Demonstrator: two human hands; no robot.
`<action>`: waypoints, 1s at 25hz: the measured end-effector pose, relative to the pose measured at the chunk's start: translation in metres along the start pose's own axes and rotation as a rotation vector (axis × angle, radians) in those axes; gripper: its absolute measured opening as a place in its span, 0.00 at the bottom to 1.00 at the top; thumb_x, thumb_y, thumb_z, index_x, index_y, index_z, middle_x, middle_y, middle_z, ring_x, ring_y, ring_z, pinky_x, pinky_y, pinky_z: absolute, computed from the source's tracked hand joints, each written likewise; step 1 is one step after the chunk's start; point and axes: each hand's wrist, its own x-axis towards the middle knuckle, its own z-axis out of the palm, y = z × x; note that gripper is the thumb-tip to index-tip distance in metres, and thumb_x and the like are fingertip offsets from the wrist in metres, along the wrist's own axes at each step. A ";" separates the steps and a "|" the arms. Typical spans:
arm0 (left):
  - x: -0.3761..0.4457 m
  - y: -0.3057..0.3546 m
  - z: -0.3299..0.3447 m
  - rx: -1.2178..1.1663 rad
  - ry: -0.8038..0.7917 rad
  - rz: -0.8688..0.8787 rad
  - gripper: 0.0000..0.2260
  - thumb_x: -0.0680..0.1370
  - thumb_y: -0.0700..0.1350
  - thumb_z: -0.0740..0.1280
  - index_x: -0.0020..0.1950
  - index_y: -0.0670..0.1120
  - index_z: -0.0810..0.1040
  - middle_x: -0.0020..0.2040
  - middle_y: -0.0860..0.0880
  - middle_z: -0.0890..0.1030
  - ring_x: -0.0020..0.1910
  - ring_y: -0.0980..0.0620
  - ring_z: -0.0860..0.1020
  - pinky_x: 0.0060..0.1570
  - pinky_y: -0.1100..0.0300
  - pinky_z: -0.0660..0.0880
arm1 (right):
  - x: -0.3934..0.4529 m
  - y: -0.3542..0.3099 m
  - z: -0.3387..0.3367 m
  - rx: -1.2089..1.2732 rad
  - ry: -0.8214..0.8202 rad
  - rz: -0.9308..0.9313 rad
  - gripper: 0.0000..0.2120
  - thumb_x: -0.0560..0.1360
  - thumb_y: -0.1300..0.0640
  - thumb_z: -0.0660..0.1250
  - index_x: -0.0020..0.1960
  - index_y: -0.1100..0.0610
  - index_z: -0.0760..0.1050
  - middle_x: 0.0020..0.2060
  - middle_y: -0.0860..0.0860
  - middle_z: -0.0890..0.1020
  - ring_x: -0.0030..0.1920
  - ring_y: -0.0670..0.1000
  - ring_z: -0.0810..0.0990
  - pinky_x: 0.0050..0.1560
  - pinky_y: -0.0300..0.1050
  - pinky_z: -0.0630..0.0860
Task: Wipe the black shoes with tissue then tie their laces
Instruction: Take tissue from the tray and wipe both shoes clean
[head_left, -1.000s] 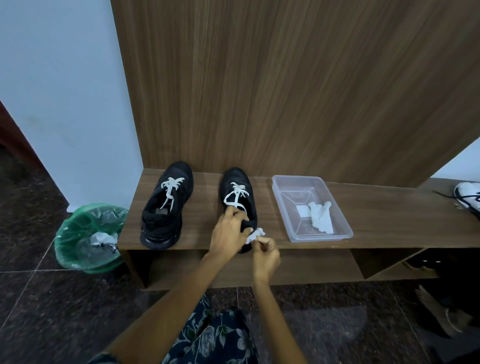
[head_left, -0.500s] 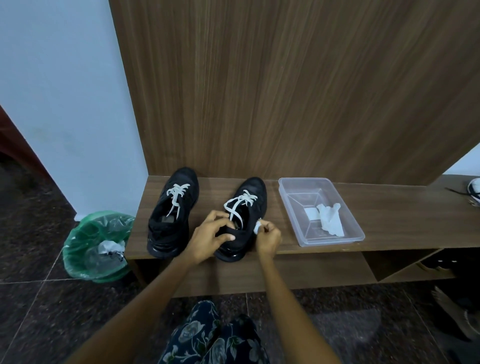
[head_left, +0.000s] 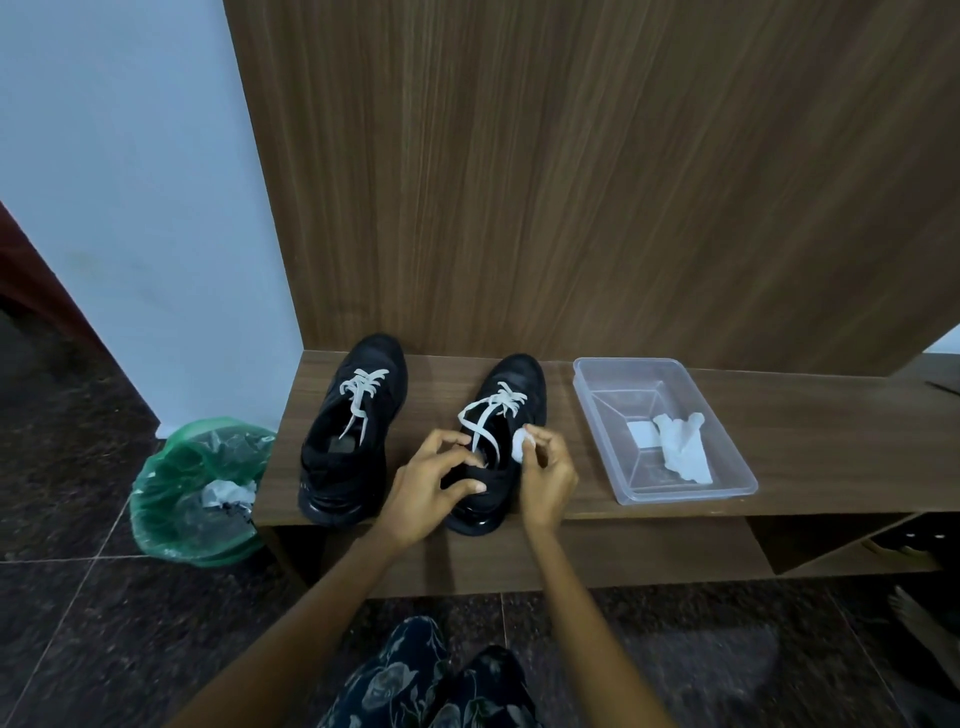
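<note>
While my right hand (head_left: 545, 475) pinched the tissue (head_left: 521, 443), I was wiping the right shoe (head_left: 501, 441). My left hand (head_left: 434, 478) curled round its collar. Next, I judged, came lace-tying.

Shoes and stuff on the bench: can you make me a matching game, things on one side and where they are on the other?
1 balled tissue
2 flat tissue
3 crumpled tissue
4 left shoe

A in the green bin
B in the clear tray
C on the bench, untouched
D pinched in the right hand

Pairs: 1-D, 2-B, 3-A, 4-C
</note>
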 end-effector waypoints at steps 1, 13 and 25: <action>-0.001 0.001 0.001 0.010 0.021 0.005 0.11 0.68 0.53 0.69 0.50 0.56 0.74 0.54 0.68 0.68 0.54 0.67 0.72 0.56 0.61 0.73 | 0.015 -0.001 0.007 -0.038 0.007 -0.009 0.07 0.72 0.68 0.65 0.44 0.59 0.79 0.43 0.50 0.81 0.45 0.49 0.79 0.51 0.44 0.77; -0.018 0.006 0.025 0.128 0.264 0.037 0.19 0.72 0.60 0.61 0.49 0.47 0.79 0.59 0.52 0.73 0.53 0.61 0.75 0.42 0.57 0.79 | 0.044 0.003 0.005 -0.503 -0.198 0.023 0.11 0.76 0.68 0.60 0.53 0.64 0.80 0.47 0.62 0.83 0.47 0.59 0.81 0.43 0.42 0.71; -0.022 0.032 0.041 0.197 0.396 -0.079 0.09 0.75 0.48 0.67 0.50 0.44 0.77 0.63 0.47 0.72 0.48 0.51 0.80 0.37 0.56 0.78 | -0.043 0.004 -0.009 -0.151 -0.031 0.279 0.09 0.74 0.67 0.64 0.51 0.65 0.80 0.48 0.61 0.83 0.49 0.58 0.81 0.46 0.42 0.71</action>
